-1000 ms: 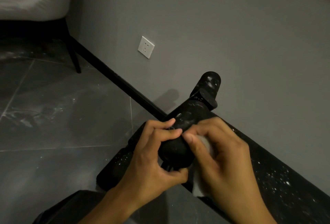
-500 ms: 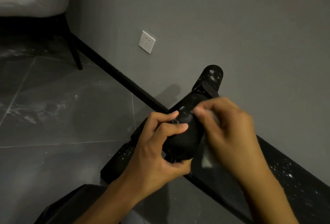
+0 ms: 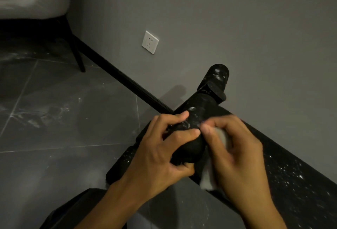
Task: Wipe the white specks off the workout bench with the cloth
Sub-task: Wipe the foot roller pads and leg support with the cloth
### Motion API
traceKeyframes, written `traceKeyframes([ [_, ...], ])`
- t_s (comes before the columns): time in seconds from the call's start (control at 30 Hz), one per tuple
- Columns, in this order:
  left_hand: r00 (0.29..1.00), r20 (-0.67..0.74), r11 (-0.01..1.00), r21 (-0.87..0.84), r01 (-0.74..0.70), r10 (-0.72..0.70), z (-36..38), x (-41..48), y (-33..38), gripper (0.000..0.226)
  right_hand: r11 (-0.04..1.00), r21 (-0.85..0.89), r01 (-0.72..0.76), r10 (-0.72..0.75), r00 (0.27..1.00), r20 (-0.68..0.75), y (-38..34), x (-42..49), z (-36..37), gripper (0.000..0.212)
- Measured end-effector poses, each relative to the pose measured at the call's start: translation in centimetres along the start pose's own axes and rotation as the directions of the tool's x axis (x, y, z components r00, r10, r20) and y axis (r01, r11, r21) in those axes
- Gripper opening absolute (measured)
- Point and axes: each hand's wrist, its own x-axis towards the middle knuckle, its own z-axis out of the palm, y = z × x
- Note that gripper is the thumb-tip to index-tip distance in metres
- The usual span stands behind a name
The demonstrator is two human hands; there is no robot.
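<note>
On the black foam roller (image 3: 193,137) of the workout bench (image 3: 295,170), beside the grey wall (image 3: 237,28), your left hand (image 3: 160,154) wraps closed around the roller. Your right hand (image 3: 235,157) is closed on the white cloth (image 3: 207,177) and presses it against the roller's side. White specks (image 3: 284,172) lie on the bench pad to the right.

Cloth (image 3: 209,177), apparently against bench roller (image 3: 193,148)
</note>
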Motion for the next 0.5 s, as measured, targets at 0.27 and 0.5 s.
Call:
traceKeyframes([
  [0.27,1.000,-0.017,1.000,-0.009,-0.009,0.009,0.1,0.1,0.0,0.062,0.998,-0.053,-0.040,0.035,0.996,-0.083,1.2,2.1,0.6,0.012],
  [0.5,1.000,-0.002,1.000,-0.019,0.009,-0.009,-0.1,-0.2,-0.2,0.069,0.994,-0.054,0.098,-0.098,0.995,-0.003,0.4,-0.6,0.0,0.005],
])
